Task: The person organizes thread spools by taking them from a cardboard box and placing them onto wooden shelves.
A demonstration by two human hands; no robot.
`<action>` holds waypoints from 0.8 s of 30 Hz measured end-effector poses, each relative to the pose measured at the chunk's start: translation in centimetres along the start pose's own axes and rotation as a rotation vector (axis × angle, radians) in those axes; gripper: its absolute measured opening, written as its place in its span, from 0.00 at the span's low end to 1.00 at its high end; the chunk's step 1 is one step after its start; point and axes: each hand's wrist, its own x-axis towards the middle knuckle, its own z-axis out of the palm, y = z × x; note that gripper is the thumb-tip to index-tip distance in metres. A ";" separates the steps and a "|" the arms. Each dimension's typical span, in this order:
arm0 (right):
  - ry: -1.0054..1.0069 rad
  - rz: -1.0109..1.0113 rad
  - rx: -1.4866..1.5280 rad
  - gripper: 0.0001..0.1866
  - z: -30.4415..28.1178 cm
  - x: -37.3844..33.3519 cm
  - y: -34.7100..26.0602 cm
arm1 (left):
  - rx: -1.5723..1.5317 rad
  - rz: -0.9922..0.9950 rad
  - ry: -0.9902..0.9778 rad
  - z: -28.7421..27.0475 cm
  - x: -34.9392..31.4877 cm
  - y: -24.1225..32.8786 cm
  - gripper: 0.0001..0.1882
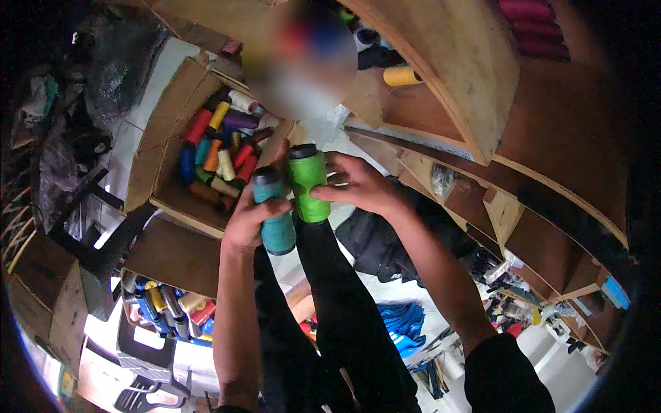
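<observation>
My left hand (244, 217) is closed round a teal thread spool (277, 224) with a dark top end. Just to its right, my right hand (358, 182) grips a bright green thread spool (310, 189), fingers and thumb on its side. Both spools stand nearly upright, side by side, in front of my legs. Left of my hands, an open cardboard box (186, 224) holds several thread spools in red, yellow, orange, blue, purple and cream.
Wooden shelving (441, 76) curves along the right, with a yellow spool (401, 76) on one shelf. Dark bundled cloth (372, 241) lies on the floor near my right forearm. Below the box, a container holds more spools (162, 303). A black chair frame (76, 213) stands left.
</observation>
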 end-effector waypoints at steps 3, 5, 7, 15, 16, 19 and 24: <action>0.103 0.059 0.176 0.26 -0.7 0.7 0.9 | 0.101 0.013 -0.026 1.0 1.0 1.0 0.39; 0.284 -0.047 0.267 0.25 -2.2 1.8 3.0 | 0.029 0.127 -0.066 1.5 2.0 1.0 0.37; 0.464 0.022 0.313 0.24 -5.2 3.3 5.0 | -0.049 0.169 -0.087 1.3 2.8 0.8 0.38; 0.467 0.161 1.645 0.24 -16.2 7.8 7.8 | -0.081 0.160 -0.058 -1.0 2.3 2.5 0.41; 0.470 0.136 1.675 0.24 -17.0 8.4 7.6 | -0.091 0.162 -0.057 -1.1 2.2 2.6 0.41; 0.530 0.022 1.672 0.24 -17.2 9.9 6.7 | -0.085 0.146 -0.043 -1.8 1.8 2.6 0.42; 0.772 0.044 1.575 0.19 -17.6 10.5 6.4 | -0.123 0.143 -0.065 -2.0 2.3 2.0 0.42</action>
